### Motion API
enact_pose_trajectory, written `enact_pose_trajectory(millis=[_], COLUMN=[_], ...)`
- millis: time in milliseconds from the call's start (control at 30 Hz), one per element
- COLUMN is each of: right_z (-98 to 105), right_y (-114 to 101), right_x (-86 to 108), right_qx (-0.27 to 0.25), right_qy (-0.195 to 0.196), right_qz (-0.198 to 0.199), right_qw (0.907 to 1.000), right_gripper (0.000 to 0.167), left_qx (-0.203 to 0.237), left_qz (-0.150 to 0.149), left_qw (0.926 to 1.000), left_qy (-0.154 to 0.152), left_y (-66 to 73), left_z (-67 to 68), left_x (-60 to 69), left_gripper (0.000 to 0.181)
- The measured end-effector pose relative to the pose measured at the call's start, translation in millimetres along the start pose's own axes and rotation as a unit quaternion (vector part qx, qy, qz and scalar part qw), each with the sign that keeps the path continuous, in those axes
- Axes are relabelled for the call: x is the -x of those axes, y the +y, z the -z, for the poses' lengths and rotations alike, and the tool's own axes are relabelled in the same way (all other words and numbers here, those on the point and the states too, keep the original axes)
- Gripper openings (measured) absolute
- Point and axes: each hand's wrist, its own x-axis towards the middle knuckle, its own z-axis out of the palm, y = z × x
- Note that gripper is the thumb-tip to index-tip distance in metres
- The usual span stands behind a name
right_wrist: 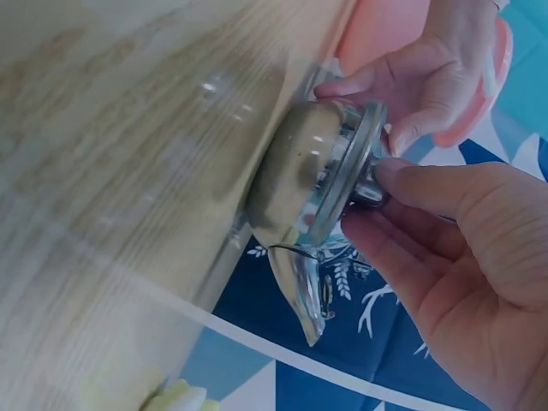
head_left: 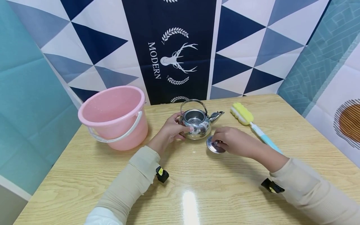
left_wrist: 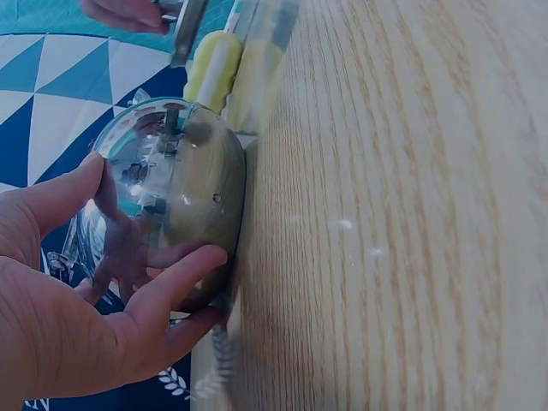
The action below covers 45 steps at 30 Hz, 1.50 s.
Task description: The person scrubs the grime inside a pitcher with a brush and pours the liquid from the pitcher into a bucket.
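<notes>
A patterned cloth (head_left: 98,34) backed the room, its blue, grey and white triangles split by a dark strip with a white deer and the word MODERN turned sideways; teal sheeting (head_left: 25,112) stood at the left. Below spread the desk (head_left: 157,203), pale wood with long grain, a bright patch of light shining near its front edge. A pink bucket (head_left: 133,139) sat on its left side, the white handle (head_left: 112,140) hanging down in front.

Two arms in beige sleeves (head_left: 129,181) reached in from the near side. The left hand (head_left: 172,127) held the teapot (head_left: 200,131) by its side, thumb in front and the other fingers spread round the body. The right hand (head_left: 236,142) was bent palm down, its fingers drawn narrow in a pinch. The shiny metal teapot stood upright on the desk, right of the bucket, with its arched handle raised and its spout (head_left: 216,117) pointing right. Beyond the right hand lay a brush (head_left: 254,127) with a yellow sponge head. The lid (head_left: 211,145) hung from the right fingers by its knob (right_wrist: 368,192), above the desk and beside the open teapot.
</notes>
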Motion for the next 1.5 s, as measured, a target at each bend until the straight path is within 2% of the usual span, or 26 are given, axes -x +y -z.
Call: enact_pose_trajectory(millis=[267,567,1033,1300,1500], right_z=[-9.3,-16.2,-14.0,-10.6,-2.0], right_y=[4.8,7.8,6.9,5.8,4.5], right_x=[5.5,8.5,6.9,1.6,-6.5], right_qx=[-0.022,-0.037,-0.035,-0.017,0.014], right_qy=[-0.061,-0.093,-0.088,-0.071,-0.061], right_qz=[-0.01,-0.005,0.001,0.006,0.0], right_qw=[0.9979,0.9949,0.9955,0.9973,0.998], right_gripper=[0.019,0.019,0.017,0.014,0.018], left_qx=[0.004,0.008,0.01,0.011,0.011], left_qz=[-0.002,-0.003,-0.003,-0.003,-0.007], left_qw=[1.0,1.0,0.9999,0.9999,0.9999], left_qy=[0.002,-0.001,-0.003,-0.001,-0.007], left_y=[-0.1,-1.2,-1.0,-1.4,-2.1], left_z=[-0.3,-0.9,-0.8,-0.2,0.8], left_x=[-1.1,-2.8,-3.9,-3.5,-3.2], left_gripper=[0.087,0.087,0.087,0.087,0.088])
